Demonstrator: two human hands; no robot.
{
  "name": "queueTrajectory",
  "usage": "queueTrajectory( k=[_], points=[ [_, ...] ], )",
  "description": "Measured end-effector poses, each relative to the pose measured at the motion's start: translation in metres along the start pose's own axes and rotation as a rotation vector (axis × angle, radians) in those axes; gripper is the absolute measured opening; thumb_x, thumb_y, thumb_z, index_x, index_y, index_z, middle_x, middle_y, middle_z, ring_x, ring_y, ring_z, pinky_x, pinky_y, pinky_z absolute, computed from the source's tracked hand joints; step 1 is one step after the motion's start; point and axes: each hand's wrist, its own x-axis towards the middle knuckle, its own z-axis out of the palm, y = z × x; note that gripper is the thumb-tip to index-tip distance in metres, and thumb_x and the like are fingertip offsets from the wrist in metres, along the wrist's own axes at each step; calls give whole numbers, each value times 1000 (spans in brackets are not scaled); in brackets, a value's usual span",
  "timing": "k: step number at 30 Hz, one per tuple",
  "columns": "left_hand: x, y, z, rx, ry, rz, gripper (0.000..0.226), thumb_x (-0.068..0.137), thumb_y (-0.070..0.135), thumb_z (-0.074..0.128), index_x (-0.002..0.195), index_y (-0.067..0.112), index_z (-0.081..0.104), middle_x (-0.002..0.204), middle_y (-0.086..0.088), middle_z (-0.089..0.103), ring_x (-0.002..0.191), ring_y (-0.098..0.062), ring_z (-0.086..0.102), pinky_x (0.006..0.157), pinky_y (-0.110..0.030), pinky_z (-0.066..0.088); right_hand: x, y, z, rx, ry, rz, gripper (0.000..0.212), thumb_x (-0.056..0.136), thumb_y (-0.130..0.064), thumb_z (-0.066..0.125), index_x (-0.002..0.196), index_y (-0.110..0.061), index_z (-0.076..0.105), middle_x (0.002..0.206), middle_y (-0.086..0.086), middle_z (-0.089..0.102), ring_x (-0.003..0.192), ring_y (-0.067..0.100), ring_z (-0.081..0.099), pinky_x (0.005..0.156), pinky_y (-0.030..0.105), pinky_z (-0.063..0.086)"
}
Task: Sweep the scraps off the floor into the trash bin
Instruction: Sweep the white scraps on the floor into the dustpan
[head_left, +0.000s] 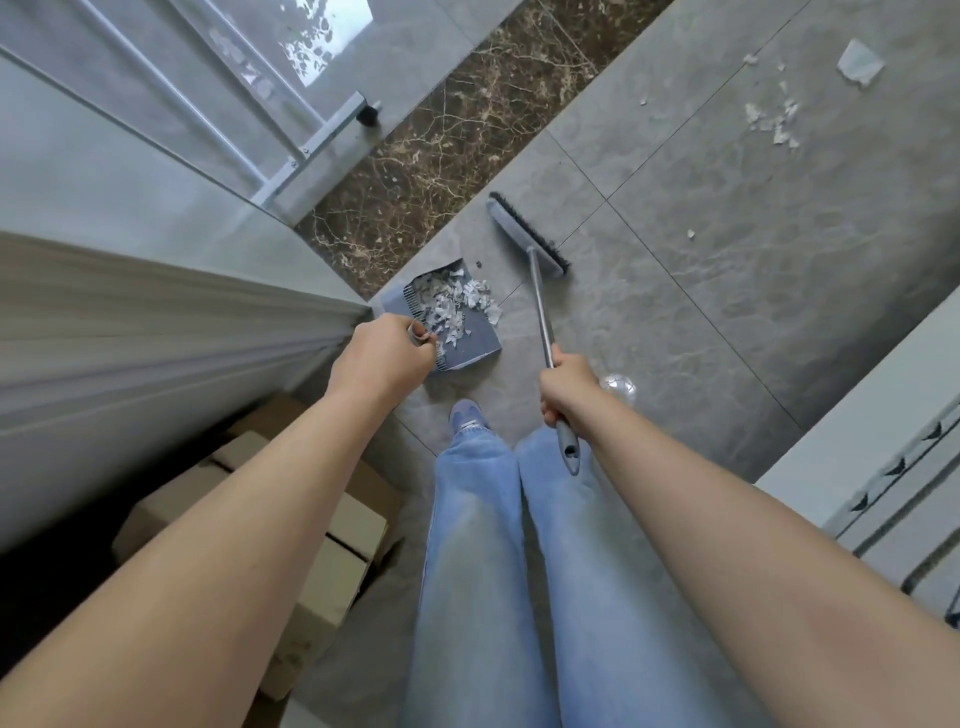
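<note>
Far left: cardboard boxes (332, 525) are stacked on the floor beside a pale panelled wall (130, 332). Above them a glass door (156, 104) with a metal frame is seen, and a dark veined marble strip (441, 135) runs diagonally past it.

Left of centre: the left hand (382, 358) is clenched round the upright handle (417, 333) of a grey dustpan (462, 317); only a short piece of that handle shows between the fingers. The dustpan sits on the grey tiled floor (727, 322), just beside the wall's corner. A heap of pale paper scraps (457, 304) is held inside it, a few lying at the pan's open edge (comb teeth are visible along the pan's near rim).

Centre: blue jeans (483, 545) and one shoe (469, 415) are seen below the pan.

Right of centre: the right hand (569, 387) is wrapped round the metal shaft of a broom (540, 306), grasped near its grey end cap, which juts out below the fist. The broom head (527, 234), dark-bristled, rests on the floor near the dustpan, apart from it.

Upper right: more scraps (774, 117) remain scattered on the tiles, well apart from the broom, with one larger torn piece (860, 62) beyond them and a single fleck (691, 234) nearer the broom head. No trash bin is identifiable.

Far right: a white ledge (857, 431) with a patterned edge.
</note>
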Motion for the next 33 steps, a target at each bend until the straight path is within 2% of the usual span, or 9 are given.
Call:
queueTrajectory(
  k=[6, 10, 13, 16, 19, 21, 23, 27, 33],
  points=[
    [3, 4, -2, 2, -22, -13, 31, 94, 38, 51, 68, 21, 54, 75, -4, 62, 76, -30, 60, 64, -35, 47, -63, 28, 50, 237, -191, 125, 61, 98, -3, 32, 149, -37, 29, 52, -3, 36, 35, 11, 27, 34, 19, 25],
    [-2, 2, -6, -6, -32, -26, 23, 94, 42, 52, 79, 26, 59, 87, -5, 66, 84, -30, 61, 70, -36, 52, -82, 30, 43, 399, -250, 98, 32, 102, -11, 37, 102, -41, 46, 39, -8, 24, 35, 8, 21, 33, 15, 19],
    [-14, -9, -5, -165, 4, -139, 19, 93, 44, 54, 90, 28, 64, 93, -8, 69, 88, -36, 64, 75, -44, 58, -64, 10, 24, 222, -180, 1, 50, 97, -4, 36, 132, -38, 46, 38, -6, 32, 34, 12, 27, 33, 17, 24],
    [-31, -18, 6, -383, 116, -284, 31, 90, 45, 55, 69, 22, 57, 85, -14, 71, 88, -41, 67, 79, -46, 57, -30, -34, -6, -173, -139, -190, 57, 86, -4, 37, 136, -27, 52, 57, 8, 47, 45, 22, 44, 43, 28, 40],
    [-39, -25, 21, -436, 163, -339, 35, 86, 48, 53, 66, 19, 57, 75, -17, 70, 79, -43, 67, 78, -44, 57, -4, -87, -23, -603, -67, -395, 57, 87, -8, 39, 140, -27, 49, 98, 20, 66, 82, 36, 61, 65, 34, 50],
    [-39, -30, 30, -448, 182, -357, 34, 85, 48, 53, 66, 19, 56, 79, -19, 70, 77, -45, 66, 77, -44, 57, 7, -124, -20, -786, -27, -508, 59, 91, -9, 39, 148, -25, 38, 118, 25, 62, 102, 41, 59, 79, 40, 54],
    [-40, -33, 38, -458, 208, -370, 34, 86, 45, 54, 64, 19, 55, 79, -17, 69, 75, -45, 65, 73, -42, 56, 18, -161, -6, -904, -9, -603, 61, 93, -7, 39, 152, -21, 31, 122, 26, 58, 111, 42, 55, 86, 41, 51],
    [-39, -47, 51, -490, 243, -389, 43, 84, 49, 50, 69, 9, 51, 51, -7, 49, 55, -38, 48, 56, -41, 47, 44, -219, 22, -1058, 32, -684, 55, 94, -7, 38, 148, -19, 35, 120, 22, 54, 95, 37, 57, 72, 35, 47],
    [-41, -46, 61, -467, 241, -372, 47, 84, 50, 48, 73, 4, 46, 47, 3, 38, 55, -31, 38, 53, -41, 47, 58, -192, -7, -1143, 18, -649, 58, 94, -8, 37, 149, -26, 32, 123, 21, 51, 104, 40, 58, 90, 44, 53]
  ],
)
